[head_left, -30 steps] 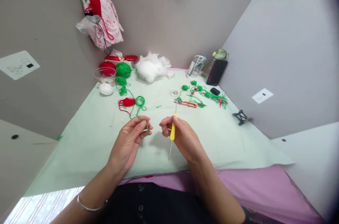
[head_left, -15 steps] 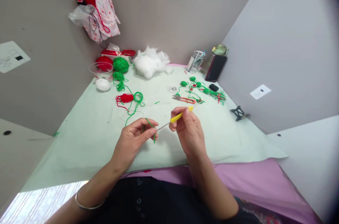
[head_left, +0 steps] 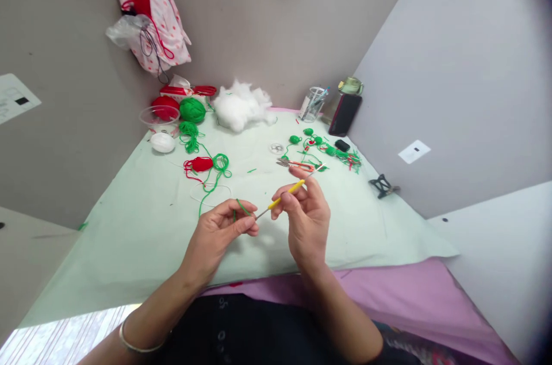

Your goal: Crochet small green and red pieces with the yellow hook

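Green yarn (head_left: 244, 207) is pinched in my left hand (head_left: 224, 228), with a strand looped over the index finger. My right hand (head_left: 305, 218) grips a crochet hook (head_left: 287, 194) by its yellow handle, its metal shaft slanting down to the left. The shaft's tip meets the yarn at my left thumb and fingertips, so the hook end is hidden. Just beyond my right hand lie thread snips (head_left: 297, 165) with orange handles. Farther left, a loose green yarn coil (head_left: 221, 165) rests beside a small red yarn bundle (head_left: 200, 164).
White stuffing (head_left: 241, 107) is heaped at the back, right of a green yarn ball (head_left: 192, 110) and a clear bowl (head_left: 159, 118). Small green knitted pieces (head_left: 330, 150) lie at the right, near a pen cup (head_left: 313, 105), a phone (head_left: 345, 115) and a black stand (head_left: 382, 185).
The crochet hook has tilted and shifted in my right hand, so its far metal end now shows above my fingers. My left hand keeps its pinch on the yarn. The view has shifted slightly.
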Tool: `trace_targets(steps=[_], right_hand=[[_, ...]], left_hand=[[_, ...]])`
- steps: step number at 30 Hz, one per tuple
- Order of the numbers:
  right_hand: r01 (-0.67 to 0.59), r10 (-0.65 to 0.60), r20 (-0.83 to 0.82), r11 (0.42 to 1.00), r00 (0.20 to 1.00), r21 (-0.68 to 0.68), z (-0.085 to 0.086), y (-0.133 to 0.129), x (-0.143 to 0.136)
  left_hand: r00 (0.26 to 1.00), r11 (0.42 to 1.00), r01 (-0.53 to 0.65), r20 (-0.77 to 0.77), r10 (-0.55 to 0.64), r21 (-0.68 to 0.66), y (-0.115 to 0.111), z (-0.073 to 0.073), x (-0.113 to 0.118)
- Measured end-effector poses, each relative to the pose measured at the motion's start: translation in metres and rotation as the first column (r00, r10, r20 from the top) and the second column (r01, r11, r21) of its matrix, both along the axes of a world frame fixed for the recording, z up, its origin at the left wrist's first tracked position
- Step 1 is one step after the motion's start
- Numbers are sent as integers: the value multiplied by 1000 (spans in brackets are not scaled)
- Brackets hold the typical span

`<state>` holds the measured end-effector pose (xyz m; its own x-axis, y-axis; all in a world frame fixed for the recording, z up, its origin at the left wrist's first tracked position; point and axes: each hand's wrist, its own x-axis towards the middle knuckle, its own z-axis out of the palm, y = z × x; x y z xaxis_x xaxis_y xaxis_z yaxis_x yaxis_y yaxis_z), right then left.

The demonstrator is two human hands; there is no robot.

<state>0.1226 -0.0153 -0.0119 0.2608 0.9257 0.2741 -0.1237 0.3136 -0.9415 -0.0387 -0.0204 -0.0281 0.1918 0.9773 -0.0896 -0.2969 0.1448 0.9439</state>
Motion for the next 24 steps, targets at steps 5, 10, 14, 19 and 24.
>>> trace_targets(steps=[5, 10, 14, 19, 24], right_hand=[[185, -190, 39, 977, 981, 105, -3, -3, -7], [213, -240, 117, 955, 964, 205, -13, -2, -6], [141, -233, 328, 949, 915, 281, -17, -3, 4], [108, -282, 416, 913, 865, 394, -21, 1, 16], [237, -499, 370, 791, 784, 564, -28, 13, 24]], left_hand=[[995, 999, -30, 91, 34, -44, -5, -4, 13], [992, 996, -48, 115, 57, -80, -9, -4, 20], [990, 993, -26, 132, 41, -114, -11, -3, 22], [988, 993, -72, 130, 84, -95, -5, 1, 15], [990, 996, -68, 120, 75, -66, 0, 8, 7]])
